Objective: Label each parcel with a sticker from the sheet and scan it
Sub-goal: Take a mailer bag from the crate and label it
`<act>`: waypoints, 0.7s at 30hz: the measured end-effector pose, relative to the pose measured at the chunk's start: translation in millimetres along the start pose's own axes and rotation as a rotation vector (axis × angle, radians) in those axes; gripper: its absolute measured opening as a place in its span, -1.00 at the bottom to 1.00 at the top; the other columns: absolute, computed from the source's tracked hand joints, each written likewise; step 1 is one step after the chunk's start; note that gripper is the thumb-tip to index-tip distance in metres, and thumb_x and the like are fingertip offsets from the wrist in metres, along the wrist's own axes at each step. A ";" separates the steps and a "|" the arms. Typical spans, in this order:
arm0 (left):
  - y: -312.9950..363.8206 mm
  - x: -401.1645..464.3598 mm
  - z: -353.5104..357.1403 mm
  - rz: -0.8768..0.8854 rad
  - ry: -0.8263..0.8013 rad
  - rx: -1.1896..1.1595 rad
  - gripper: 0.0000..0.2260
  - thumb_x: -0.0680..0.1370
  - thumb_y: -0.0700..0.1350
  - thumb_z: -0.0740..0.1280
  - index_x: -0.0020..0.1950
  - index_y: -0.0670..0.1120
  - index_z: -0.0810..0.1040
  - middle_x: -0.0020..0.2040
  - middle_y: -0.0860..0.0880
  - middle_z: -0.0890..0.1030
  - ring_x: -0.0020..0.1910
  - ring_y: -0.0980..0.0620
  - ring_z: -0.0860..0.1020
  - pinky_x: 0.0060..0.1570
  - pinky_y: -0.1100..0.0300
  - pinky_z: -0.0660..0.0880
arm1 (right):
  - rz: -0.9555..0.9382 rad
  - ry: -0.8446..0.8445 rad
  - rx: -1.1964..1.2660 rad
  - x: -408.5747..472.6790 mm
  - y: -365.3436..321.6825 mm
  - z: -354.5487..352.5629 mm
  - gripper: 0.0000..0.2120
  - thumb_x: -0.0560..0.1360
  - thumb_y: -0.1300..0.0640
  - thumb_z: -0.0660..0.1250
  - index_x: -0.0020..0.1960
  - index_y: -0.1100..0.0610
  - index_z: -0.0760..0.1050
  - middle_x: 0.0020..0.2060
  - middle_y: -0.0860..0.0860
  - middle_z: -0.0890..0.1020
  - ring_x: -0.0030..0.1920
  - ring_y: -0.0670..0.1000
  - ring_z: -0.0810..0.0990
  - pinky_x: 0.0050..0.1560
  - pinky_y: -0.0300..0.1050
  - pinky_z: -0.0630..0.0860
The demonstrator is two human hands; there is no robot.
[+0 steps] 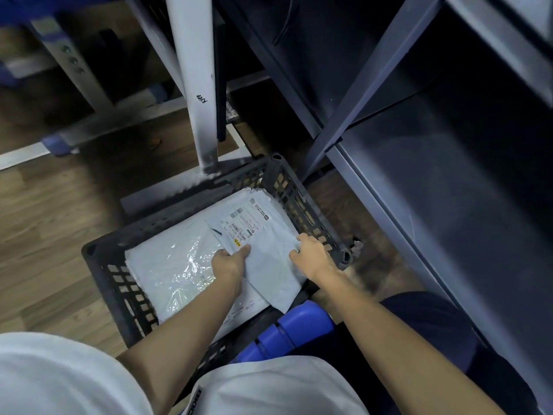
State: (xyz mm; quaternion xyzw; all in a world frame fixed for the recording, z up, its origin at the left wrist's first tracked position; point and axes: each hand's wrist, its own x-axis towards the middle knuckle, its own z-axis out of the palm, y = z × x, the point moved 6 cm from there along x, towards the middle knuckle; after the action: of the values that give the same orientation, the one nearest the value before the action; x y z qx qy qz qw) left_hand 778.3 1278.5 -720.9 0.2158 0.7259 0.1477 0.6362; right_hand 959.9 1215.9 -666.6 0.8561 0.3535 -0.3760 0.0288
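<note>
Top grey parcel (269, 253) lying label-up in black crate (299, 190), over other parcels; left hand (229, 262) pinching its left edge beside label (245, 226), right hand (311, 254) gripping right edge, probably to lift it level; sticker sheet, scanner not visible

A crate (125, 283) is sitting on the floor (45, 223), with shelving (419, 163) standing to its right and a post (197, 85) rising at its far side. Parcels are lying inside: the top parcel (269, 250) is overlapping a lower one (173, 259) (toward the right), both hands resting on it.
</note>
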 end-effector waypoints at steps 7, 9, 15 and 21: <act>-1.1 -8.1 16.7 0.010 -0.140 -0.023 -0.68 0.49 -0.38 0.37 0.11 -0.16 0.32 0.03 -0.20 0.54 -0.24 -0.11 0.53 -0.35 0.13 0.53 | -0.017 0.018 0.015 -2.4 -2.4 -2.4 -0.55 0.58 0.11 0.16 0.44 0.20 0.24 0.38 0.16 0.35 0.32 0.18 0.38 0.25 0.06 0.38; -2.0 -8.1 18.1 0.032 -0.147 0.030 -0.71 0.52 -0.41 0.27 0.22 -0.22 0.38 0.09 -0.22 0.57 -0.18 -0.12 0.52 -0.38 0.17 0.47 | -0.021 0.017 0.022 -3.4 -3.3 -4.1 -0.54 0.58 0.11 0.16 0.45 0.20 0.23 0.40 0.15 0.34 0.34 0.17 0.37 0.26 0.05 0.38; 3.5 -4.8 9.0 0.030 -0.106 0.081 -0.66 0.54 -0.27 0.21 0.32 -0.18 0.38 0.10 -0.11 0.56 -0.13 -0.09 0.51 -0.18 0.12 0.46 | -0.015 0.036 0.025 -6.0 1.1 -10.8 -0.58 0.57 0.10 0.16 0.39 0.21 0.28 0.34 0.16 0.39 0.29 0.17 0.39 0.19 0.02 0.40; 9.1 14.1 -16.4 0.007 -0.119 0.052 -0.68 0.41 -0.10 0.50 0.09 -0.11 0.49 0.04 -0.11 0.61 -0.06 -0.11 0.59 0.03 -0.02 0.54 | -0.021 0.049 0.039 -8.4 4.7 -14.8 -0.58 0.57 0.11 0.18 0.40 0.20 0.29 0.32 0.16 0.41 0.31 0.16 0.38 0.22 -0.01 0.37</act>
State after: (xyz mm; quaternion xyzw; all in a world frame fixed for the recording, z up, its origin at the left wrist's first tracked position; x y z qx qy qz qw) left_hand 761.9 1294.4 -726.1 0.2429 0.6895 0.1179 0.6721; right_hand 968.1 1212.1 -651.5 0.8617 0.3558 -0.3618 -0.0003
